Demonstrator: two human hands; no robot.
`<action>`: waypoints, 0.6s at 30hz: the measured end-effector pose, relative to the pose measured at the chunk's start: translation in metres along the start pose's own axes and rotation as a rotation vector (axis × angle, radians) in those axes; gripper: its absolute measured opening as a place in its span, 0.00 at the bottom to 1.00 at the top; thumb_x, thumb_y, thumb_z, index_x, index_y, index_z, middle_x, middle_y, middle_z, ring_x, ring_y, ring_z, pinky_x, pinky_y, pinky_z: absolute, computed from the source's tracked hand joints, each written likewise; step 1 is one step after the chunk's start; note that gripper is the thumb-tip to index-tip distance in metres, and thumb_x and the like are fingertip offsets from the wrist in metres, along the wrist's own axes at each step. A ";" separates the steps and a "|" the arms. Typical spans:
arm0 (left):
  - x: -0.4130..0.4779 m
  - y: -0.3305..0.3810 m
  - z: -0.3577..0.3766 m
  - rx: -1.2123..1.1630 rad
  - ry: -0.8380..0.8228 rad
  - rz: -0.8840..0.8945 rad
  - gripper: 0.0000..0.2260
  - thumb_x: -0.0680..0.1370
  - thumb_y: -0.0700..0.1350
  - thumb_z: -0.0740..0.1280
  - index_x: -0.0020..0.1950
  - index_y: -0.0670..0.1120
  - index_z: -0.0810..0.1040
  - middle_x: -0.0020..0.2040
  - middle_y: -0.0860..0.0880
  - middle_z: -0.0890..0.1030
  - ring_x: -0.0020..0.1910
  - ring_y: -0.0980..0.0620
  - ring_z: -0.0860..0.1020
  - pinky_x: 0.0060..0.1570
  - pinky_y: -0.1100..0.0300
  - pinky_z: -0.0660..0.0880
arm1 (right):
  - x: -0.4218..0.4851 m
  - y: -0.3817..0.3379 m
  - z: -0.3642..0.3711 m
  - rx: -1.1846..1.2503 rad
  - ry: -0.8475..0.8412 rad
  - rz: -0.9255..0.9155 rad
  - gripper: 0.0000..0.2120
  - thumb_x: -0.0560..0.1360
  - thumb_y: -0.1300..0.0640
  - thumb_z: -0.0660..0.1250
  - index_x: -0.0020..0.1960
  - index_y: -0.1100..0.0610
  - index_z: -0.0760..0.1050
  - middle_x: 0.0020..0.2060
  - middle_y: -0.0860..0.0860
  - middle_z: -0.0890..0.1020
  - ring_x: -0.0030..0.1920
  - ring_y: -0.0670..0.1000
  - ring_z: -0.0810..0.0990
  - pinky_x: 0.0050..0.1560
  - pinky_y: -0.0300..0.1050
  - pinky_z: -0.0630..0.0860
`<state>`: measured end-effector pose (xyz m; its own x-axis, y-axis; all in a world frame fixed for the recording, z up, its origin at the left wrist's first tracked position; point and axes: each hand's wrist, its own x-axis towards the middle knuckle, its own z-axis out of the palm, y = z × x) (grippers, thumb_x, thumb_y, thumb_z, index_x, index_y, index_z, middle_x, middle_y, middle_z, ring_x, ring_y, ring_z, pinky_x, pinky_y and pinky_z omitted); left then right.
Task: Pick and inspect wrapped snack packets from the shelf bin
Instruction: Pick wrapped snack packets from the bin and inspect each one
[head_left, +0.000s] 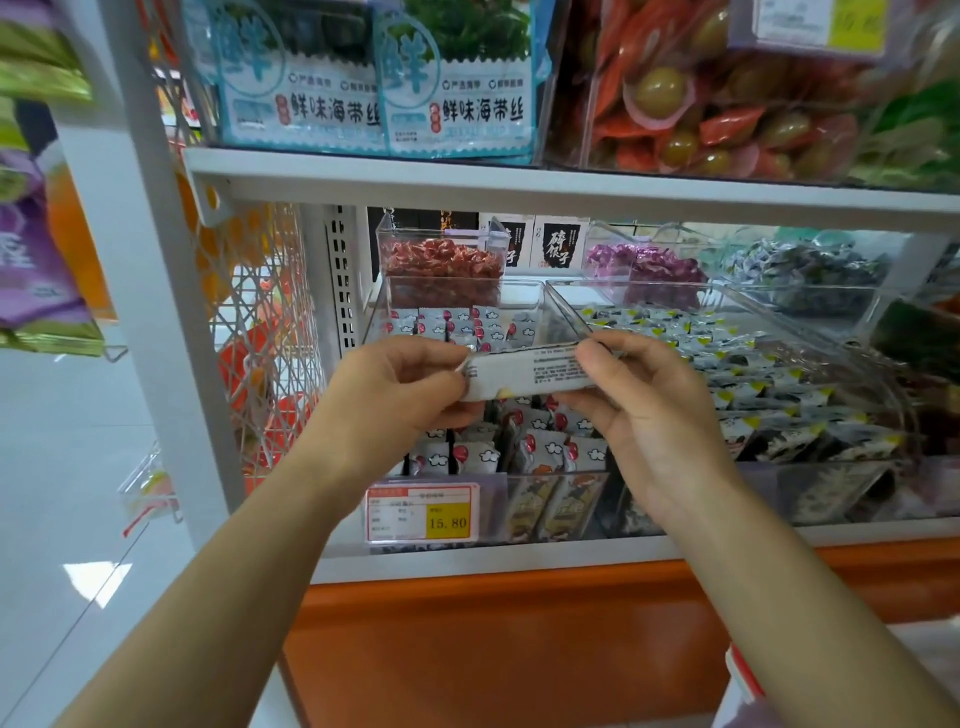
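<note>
1. The snack packet (524, 375) sits in the centre of the frame. It is white, lies level, and its side with small black print faces the camera. It is held in the air in front of the shelf bin (524, 299), touching nothing but the 2 hands.
2. The left hand (395, 395) pinches the packet's left end, with the thumb on top and the curled fingers underneath.
3. The right hand (639, 410) pinches the right end the same way, thumb above and fingers below.
4. The shelf bin is clear plastic and lies behind and below the hands. It holds many loose packets (540, 449), white with red dots and cloud shapes.
5. Just right of it, a second clear bin (831, 338) holds black, white and yellow packets.
6. Further back on the same shelf stand a clear box of red-wrapped sweets (441, 265) and, to its right, a box of purple-wrapped sweets (644, 265).
7. A price tag (421, 512) reading 15.80 hangs on the shelf front, below the left hand.
8. On the upper shelf (519, 182), at the top of the frame, stand 2 blue-and-white seaweed bags (306, 98).
9. An orange panel (493, 649) runs along the bottom of the unit.
</note>
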<state>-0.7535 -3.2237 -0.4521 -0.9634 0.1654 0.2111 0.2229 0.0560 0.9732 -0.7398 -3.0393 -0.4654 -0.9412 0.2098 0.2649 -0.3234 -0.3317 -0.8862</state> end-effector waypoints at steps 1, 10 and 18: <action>-0.001 0.001 0.001 0.038 0.031 0.017 0.07 0.77 0.35 0.65 0.48 0.43 0.82 0.41 0.47 0.85 0.40 0.52 0.84 0.39 0.64 0.80 | -0.001 0.000 0.001 0.042 -0.003 0.016 0.14 0.64 0.59 0.70 0.48 0.62 0.75 0.40 0.53 0.83 0.43 0.51 0.84 0.39 0.39 0.80; 0.001 0.004 -0.001 -0.163 0.168 -0.117 0.09 0.76 0.39 0.64 0.36 0.44 0.77 0.31 0.51 0.79 0.29 0.57 0.78 0.30 0.62 0.77 | -0.004 0.003 0.010 0.190 -0.039 0.121 0.07 0.74 0.64 0.63 0.51 0.63 0.75 0.47 0.58 0.82 0.47 0.53 0.83 0.42 0.41 0.81; 0.003 0.000 -0.012 -0.319 0.032 -0.194 0.03 0.71 0.37 0.69 0.39 0.43 0.81 0.36 0.46 0.82 0.32 0.54 0.80 0.31 0.64 0.78 | -0.003 -0.001 0.010 0.243 -0.050 0.163 0.07 0.77 0.64 0.61 0.51 0.62 0.77 0.44 0.56 0.85 0.46 0.53 0.84 0.44 0.44 0.81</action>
<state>-0.7577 -3.2350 -0.4503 -0.9884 0.1511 0.0177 -0.0174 -0.2274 0.9736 -0.7373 -3.0491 -0.4613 -0.9844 0.0924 0.1498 -0.1757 -0.5692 -0.8032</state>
